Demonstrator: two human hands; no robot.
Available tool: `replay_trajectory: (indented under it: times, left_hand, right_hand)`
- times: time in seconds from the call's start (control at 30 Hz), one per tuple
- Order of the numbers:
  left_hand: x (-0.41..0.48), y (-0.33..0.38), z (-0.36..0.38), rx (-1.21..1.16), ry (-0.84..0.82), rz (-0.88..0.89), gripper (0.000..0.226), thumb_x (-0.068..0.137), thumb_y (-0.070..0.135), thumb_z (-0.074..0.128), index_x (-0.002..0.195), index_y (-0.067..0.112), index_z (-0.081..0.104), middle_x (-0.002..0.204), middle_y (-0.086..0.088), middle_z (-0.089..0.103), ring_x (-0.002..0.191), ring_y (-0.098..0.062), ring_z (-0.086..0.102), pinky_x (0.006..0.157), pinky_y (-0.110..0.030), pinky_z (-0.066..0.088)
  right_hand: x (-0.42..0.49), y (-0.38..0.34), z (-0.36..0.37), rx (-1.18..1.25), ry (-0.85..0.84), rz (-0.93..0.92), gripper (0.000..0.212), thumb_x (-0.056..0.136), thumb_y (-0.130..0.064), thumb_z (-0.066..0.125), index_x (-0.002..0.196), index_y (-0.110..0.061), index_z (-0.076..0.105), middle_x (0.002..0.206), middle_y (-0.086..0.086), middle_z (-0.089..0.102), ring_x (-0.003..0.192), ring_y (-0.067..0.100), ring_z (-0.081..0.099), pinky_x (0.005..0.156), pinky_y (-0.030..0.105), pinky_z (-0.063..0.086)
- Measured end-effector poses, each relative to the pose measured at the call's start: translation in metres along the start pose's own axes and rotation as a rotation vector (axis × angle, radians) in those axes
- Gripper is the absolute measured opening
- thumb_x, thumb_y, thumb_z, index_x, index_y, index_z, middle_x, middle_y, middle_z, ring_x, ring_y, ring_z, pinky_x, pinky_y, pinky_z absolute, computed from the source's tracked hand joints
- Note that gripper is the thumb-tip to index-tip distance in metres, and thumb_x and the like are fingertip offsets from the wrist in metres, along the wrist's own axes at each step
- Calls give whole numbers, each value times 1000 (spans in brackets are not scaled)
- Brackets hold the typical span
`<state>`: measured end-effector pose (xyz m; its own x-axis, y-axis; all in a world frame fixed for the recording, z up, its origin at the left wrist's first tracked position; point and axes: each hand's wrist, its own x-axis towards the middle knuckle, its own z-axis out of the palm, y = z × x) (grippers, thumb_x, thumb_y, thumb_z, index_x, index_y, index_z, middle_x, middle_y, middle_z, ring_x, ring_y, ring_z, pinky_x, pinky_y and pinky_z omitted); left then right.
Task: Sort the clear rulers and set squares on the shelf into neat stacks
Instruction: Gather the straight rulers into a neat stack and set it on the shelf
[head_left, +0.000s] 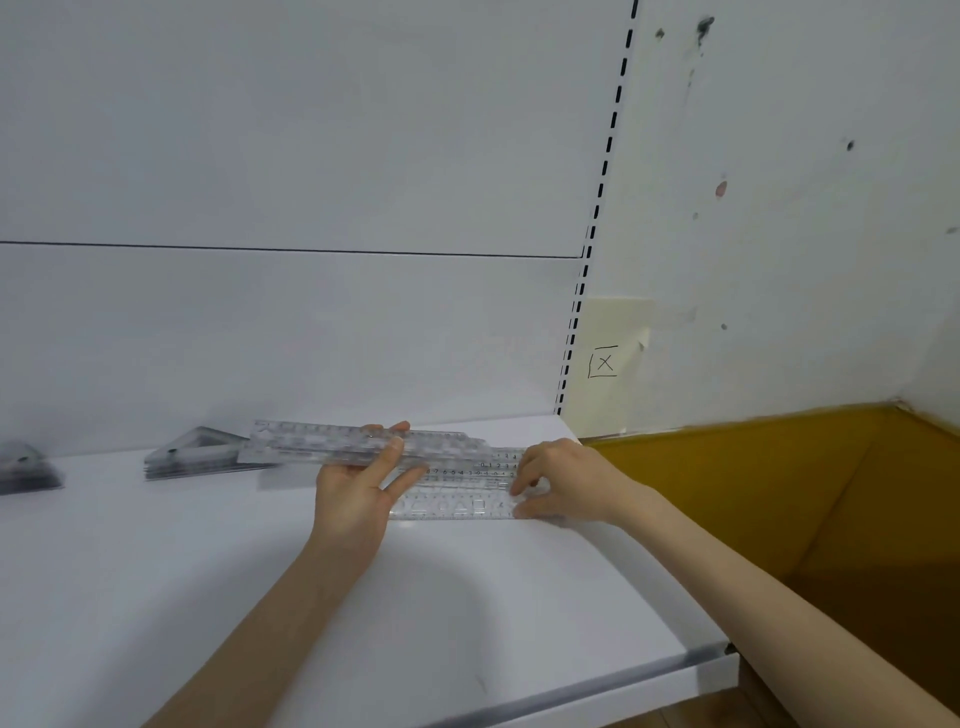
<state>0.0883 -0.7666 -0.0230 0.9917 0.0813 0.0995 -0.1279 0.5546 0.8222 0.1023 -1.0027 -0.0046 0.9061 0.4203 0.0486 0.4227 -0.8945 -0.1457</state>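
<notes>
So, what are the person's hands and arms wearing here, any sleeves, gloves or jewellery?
The left hand and right hand are bare: no gloves, rings, watch or bracelet visible. The left forearm and right forearm are uncovered to the frame edge; no sleeve in view.

Left hand (353, 496) grips a ruler bundle (311, 441); right hand (566, 478) pinches loose rulers (457, 501) on the shelf (260, 597).

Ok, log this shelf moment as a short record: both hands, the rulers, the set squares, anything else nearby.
left hand: pinches the held rulers, a clear bundle raised above the shelf
right hand: curled fingers and thumb pinch the right ends of the loose rulers
loose rulers: lying flat, overlapping, not squared up
near set-square stack: behind-left of the held rulers
far set-square stack: left edge, blurred
wall note: boxed X
</notes>
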Motion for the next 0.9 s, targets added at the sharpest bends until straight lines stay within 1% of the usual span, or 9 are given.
replay_trajectory:
  times: [0.07,0.17,0.27,0.33,0.47,0.57,0.67,0.83,0.9]
  left_hand:
    - [-1,1,1,-3,-8,-1,11,92,1,54,85,4,63,114,-12,68,112,-23,63,76,-33,59]
    - [-3,4,2,-14,-16,9,27,92,0,54,74,11,70,114,-13,68,107,-18,66,74,-32,59]
    - [-1,4,1,-23,2,10,15,93,-1,53,84,4,64,114,-13,67,108,-18,65,73,-31,59]
    - [1,2,-1,-28,29,22,8,93,0,53,94,-4,61,113,-11,68,112,-23,63,71,-30,59]
    - [2,2,-1,-9,60,53,9,92,1,54,94,-5,61,114,-9,69,111,-25,63,73,-30,59]
    - [4,1,-4,-28,93,58,18,93,1,54,107,-10,57,115,-8,68,108,-23,65,78,-35,59]
    - [5,-2,-6,-8,85,31,10,93,1,55,98,-2,62,111,-3,70,116,-28,61,91,-45,53]
    - [-6,-2,2,34,-99,-30,7,81,9,67,84,8,73,98,-10,72,97,-27,69,89,-42,55]
    - [-11,-4,4,48,-186,-43,22,70,17,72,89,7,74,98,-13,72,97,-29,69,81,-36,57]
  right_hand:
    - [1,0,3,-57,-7,-46,24,81,-35,67,89,-13,73,97,-2,69,88,17,62,73,34,51]
    - [1,2,7,-177,85,-131,23,76,-32,57,72,-12,68,83,-2,68,73,20,60,59,30,48]
    - [-4,0,14,-277,308,-242,18,70,-25,52,55,-15,56,56,-3,56,49,22,50,42,23,37]
    - [-7,-2,14,-253,373,-238,17,68,-25,45,55,-17,55,50,-4,52,42,19,46,39,19,30]
    - [-14,6,-1,105,406,-68,21,74,-24,48,75,-19,68,64,-9,66,53,7,54,53,22,45]
    - [-25,10,-22,454,323,28,14,81,-8,56,74,-16,65,69,-3,67,64,6,60,60,17,42]
    - [-34,8,-35,653,330,60,28,87,1,53,85,-20,72,72,5,69,66,6,61,61,17,43]
    - [-33,-3,-39,853,421,44,31,88,-4,63,97,-30,76,82,1,74,73,7,63,72,21,51]
    - [-30,-8,-38,897,453,38,26,86,-8,68,98,-29,77,85,1,75,75,11,63,76,28,53]
